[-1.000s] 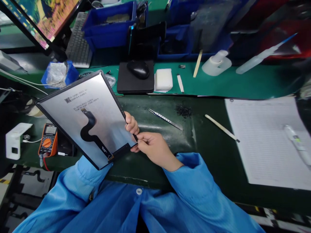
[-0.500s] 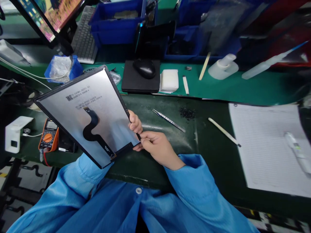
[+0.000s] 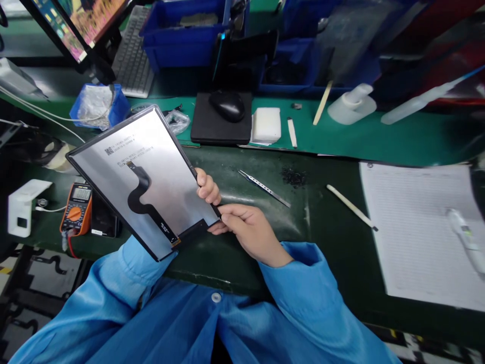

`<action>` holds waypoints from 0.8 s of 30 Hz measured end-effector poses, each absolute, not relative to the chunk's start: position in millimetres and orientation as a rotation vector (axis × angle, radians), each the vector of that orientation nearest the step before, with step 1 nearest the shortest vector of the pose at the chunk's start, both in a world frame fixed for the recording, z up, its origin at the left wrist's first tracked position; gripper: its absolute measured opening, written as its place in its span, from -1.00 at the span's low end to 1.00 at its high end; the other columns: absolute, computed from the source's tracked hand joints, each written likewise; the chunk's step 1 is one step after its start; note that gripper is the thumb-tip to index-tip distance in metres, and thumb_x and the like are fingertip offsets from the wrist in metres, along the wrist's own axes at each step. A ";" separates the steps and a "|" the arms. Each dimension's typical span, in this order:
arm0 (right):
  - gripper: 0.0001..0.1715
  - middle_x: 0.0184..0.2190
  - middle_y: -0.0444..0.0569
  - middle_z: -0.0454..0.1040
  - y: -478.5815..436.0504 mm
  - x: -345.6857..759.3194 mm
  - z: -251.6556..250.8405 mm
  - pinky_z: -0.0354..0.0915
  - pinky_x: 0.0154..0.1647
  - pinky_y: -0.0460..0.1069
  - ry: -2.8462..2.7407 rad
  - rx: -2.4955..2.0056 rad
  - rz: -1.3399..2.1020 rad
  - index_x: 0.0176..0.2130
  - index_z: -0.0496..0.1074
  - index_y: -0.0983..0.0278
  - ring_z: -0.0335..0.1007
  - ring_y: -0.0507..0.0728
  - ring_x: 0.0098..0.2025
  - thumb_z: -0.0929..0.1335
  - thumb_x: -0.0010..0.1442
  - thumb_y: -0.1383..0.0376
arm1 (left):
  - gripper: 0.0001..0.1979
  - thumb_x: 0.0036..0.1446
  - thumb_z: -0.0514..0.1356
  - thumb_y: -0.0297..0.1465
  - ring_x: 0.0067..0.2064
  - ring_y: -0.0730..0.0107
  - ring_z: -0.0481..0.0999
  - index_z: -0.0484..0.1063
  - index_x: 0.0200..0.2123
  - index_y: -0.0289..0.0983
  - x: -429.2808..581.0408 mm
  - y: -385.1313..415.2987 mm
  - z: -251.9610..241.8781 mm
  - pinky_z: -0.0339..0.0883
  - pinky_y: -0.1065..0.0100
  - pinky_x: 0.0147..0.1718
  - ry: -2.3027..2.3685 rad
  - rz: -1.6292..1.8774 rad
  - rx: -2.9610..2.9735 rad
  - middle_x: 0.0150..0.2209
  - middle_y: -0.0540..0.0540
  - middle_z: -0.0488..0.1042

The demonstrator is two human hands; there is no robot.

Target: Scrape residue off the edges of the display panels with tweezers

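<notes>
A tablet-sized display panel (image 3: 178, 177) is held tilted over the bench, its silvery back facing me. A black flex cable (image 3: 141, 194) curves down that back to the lower edge. My left hand (image 3: 207, 187) reaches from behind the panel, fingers wrapped round its right edge; the palm is hidden. At the panel's lower right corner my right hand (image 3: 252, 230) pinches the edge between thumb and fingers. Whether a thin strip or film is also in that pinch cannot be made out. Metal tweezers (image 3: 265, 189) lie on the mat beyond the hands.
Black scraps (image 3: 294, 177), a pale stick (image 3: 351, 207) and a printed sheet (image 3: 424, 232) lie to the right. At the left sits an orange multimeter (image 3: 78, 210). Behind are a mouse (image 3: 227, 105), a white pad (image 3: 266, 125), a bottle (image 3: 352, 104) and a blue bin (image 3: 182, 43).
The panel has tilted slightly, its upper left corner shifting right and its far edge lower. Both hands keep nearly the same place and hold.
</notes>
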State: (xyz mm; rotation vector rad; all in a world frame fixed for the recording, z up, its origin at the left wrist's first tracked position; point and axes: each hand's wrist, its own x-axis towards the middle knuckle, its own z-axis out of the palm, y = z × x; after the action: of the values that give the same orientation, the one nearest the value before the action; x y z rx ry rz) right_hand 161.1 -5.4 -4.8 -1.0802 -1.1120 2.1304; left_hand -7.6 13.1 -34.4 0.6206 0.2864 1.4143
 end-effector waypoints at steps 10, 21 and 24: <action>-0.84 -0.58 -0.18 0.52 -5.6 156.3 -2.0 0.52 -0.36 -0.01 -1.223 -1.113 2.046 -0.49 0.41 0.25 0.60 0.10 -0.45 0.42 0.00 0.22 | -0.25 -0.11 0.02 0.34 -0.52 0.43 0.25 0.36 -0.37 -0.28 -3.7 7.2 -35.5 0.33 0.31 -0.48 0.246 1.375 0.642 -0.58 0.01 0.15; -0.91 -0.52 -0.15 0.57 -5.7 161.0 -2.3 0.53 -0.28 0.04 -1.272 -1.150 2.002 -0.44 0.49 0.25 0.60 0.12 -0.41 0.39 0.02 0.26 | -0.25 -0.11 0.01 0.31 -0.50 0.42 0.26 0.41 -0.32 -0.30 -4.5 11.5 -37.2 0.34 0.31 -0.43 0.087 1.364 0.676 -0.55 -0.02 0.18; -0.78 -0.47 -0.09 0.60 -4.6 163.1 -0.5 0.54 -0.27 0.06 -1.239 -1.124 2.087 -0.34 0.51 0.27 0.62 0.14 -0.38 0.44 0.06 0.16 | -0.18 -0.23 -0.02 0.40 -0.54 0.43 0.23 0.37 -0.36 -0.27 -6.8 12.5 -41.8 0.31 0.31 -0.49 0.128 1.385 0.657 -0.56 -0.01 0.18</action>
State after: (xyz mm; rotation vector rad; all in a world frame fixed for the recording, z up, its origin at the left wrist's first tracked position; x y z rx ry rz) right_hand 163.1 -4.6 -0.5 -1.1245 -1.2387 2.0869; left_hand -6.8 12.5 -41.8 0.6568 0.1283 1.3854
